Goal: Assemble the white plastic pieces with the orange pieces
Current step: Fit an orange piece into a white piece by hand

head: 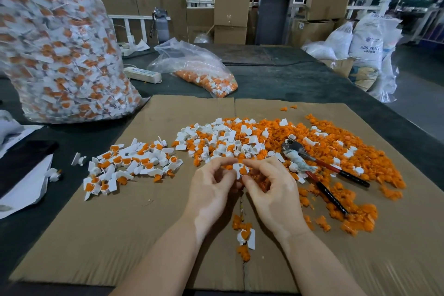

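Left hand point(211, 187) and right hand point(269, 185) pinch one smooth white plastic piece point(238, 168) with rounded orange insert point(243, 171).

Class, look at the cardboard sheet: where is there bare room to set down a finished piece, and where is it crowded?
Bare: the cardboard near-left, between the assembled pile and the left forearm; also its far-left corner by the big bag. Crowded: the loose orange and white heap with the pliers, right of the hands.

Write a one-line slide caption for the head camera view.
Left hand and right hand pinch a white piece with orange insert over cardboard, between the finished pile and loose parts.
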